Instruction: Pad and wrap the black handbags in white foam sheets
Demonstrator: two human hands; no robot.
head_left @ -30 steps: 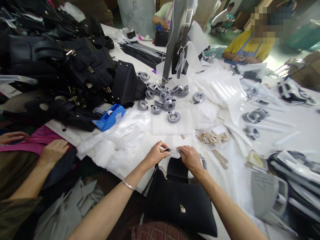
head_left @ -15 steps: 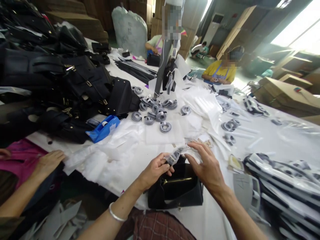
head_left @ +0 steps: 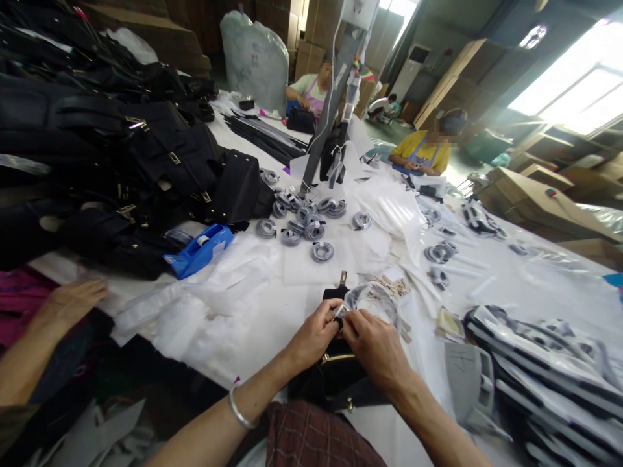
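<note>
In front of me a black handbag (head_left: 316, 383) stands on the white table, its gold zip showing and its flap with a metal clasp piece folded toward the back. Above its opening my left hand (head_left: 311, 334) is closed, pinching the end of a strap wrapped in clear plastic (head_left: 396, 308). The strap curves in a loop behind my fingers. My right hand (head_left: 377, 344) is closed on the same end, fingertips meeting those of the left. A small pale, shiny piece (head_left: 341, 311) shows between them; its exact kind is hard to make out.
Coiled grey straps (head_left: 322, 251) lie beyond the bag, near a blue tape dispenser (head_left: 200, 250). Black bags (head_left: 170, 149) are heaped at left. Plastic-wrapped striped pieces (head_left: 545, 370) lie at right. A co-worker's hand (head_left: 68, 305) rests at the left edge. A grey post (head_left: 326, 110) rises behind.
My right hand has gone from spread fingers to a closed pinch and moved left to meet my left hand. The plastic-wrapped strap now forms a loop to the right.
</note>
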